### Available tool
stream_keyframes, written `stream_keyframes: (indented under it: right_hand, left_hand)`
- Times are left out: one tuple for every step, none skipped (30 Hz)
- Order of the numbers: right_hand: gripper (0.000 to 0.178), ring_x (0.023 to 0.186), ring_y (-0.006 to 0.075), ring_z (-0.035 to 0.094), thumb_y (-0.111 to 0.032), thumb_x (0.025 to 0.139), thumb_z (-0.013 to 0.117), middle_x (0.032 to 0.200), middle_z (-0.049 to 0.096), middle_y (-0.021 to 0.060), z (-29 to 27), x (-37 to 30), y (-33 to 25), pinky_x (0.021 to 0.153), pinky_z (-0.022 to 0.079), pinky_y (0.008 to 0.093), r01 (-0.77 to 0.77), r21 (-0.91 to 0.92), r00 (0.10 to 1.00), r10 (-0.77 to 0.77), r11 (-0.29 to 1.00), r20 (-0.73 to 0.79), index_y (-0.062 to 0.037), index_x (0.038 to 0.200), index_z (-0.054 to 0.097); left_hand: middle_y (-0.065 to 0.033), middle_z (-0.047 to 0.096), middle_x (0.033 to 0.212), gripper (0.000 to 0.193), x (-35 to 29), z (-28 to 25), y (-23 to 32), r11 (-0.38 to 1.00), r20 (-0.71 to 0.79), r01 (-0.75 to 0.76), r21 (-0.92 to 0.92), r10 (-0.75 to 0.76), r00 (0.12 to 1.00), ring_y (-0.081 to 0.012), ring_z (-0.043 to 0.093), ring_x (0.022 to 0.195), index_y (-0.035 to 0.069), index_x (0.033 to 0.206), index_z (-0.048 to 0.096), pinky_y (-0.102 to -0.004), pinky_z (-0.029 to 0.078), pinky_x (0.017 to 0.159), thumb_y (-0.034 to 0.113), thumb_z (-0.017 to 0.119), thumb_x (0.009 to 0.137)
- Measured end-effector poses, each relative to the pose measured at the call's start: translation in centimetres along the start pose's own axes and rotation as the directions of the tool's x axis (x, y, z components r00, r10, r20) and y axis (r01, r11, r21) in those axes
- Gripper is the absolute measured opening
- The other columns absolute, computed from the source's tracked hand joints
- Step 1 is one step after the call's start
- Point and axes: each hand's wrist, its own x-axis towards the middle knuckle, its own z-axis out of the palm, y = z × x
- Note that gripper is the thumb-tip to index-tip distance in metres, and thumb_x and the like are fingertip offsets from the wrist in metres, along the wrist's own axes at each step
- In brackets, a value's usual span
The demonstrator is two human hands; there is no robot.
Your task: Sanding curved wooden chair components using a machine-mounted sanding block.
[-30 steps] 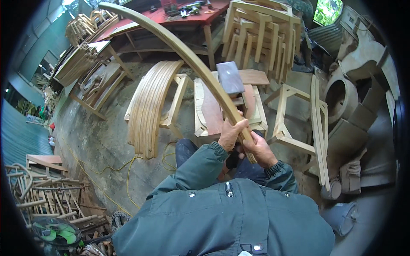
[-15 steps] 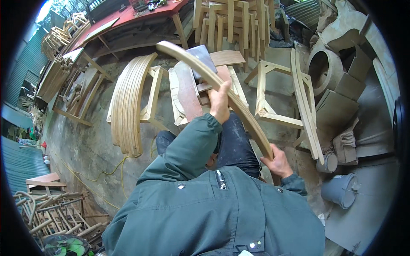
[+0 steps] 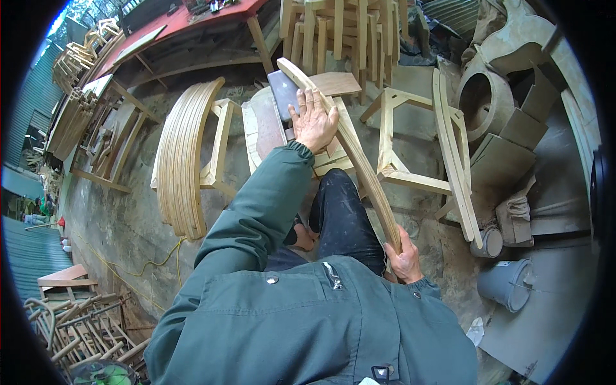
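A long curved wooden slat runs from the grey metal plate area down toward my right side. My left hand lies open with fingers stretched forward, by the slat's upper part and over the edge of the flat blue-grey plate. The plate sits on a low wooden stand with a reddish-brown board beside it. My right hand is closed around the slat's near end, thumb along its side.
Several matching curved slats are stacked on a wooden frame to the left. Two more slats lean on another frame at right. A grey bucket lies near the right; a yellow cord crosses the floor.
My left hand has gone from gripping around the slat to lying flat with fingers extended. The slat has turned to a steeper angle, and my right hand has moved slightly nearer and left.
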Motion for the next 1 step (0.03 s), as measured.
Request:
stream_keyframes:
  right_hand:
    - [0.064, 0.110, 0.0455, 0.070, -0.017, 0.093, 0.074, 0.121, 0.071, 0.0263, 0.12, 0.21, 0.13, 0.091, 0.058, 0.0462, -0.010, -0.002, 1.000, 0.010, 1.000, 0.011, -0.0099, 0.151, 0.048]
  left_hand:
    - [-0.0245, 0.012, 0.174, 0.083, 0.41, 0.00, -0.32, 1.000, -0.002, -0.014, 0.021, 0.015, 1.000, -0.0407, 0.000, 0.163, -0.002, 0.165, 0.023, -0.0648, 0.003, 0.127, 0.052, 0.037, 0.103]
